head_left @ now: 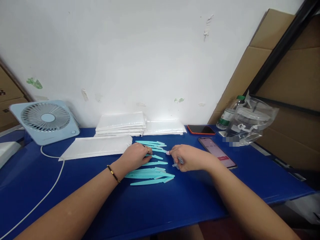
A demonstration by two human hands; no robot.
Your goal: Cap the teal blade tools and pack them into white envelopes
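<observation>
Teal plastic blades (150, 173); no legible writing.

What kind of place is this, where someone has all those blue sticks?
Probably a small packing workshop. Many teal plastic sticks lie on a blue table, white padded envelopes are stacked by the wall, and flattened cardboard boxes lean alongside.

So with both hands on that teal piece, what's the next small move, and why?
Probably lift the teal piece clear of the others. The left hand and right hand pinch its two ends while it still lies among the loose teal pieces on the blue table.
</observation>
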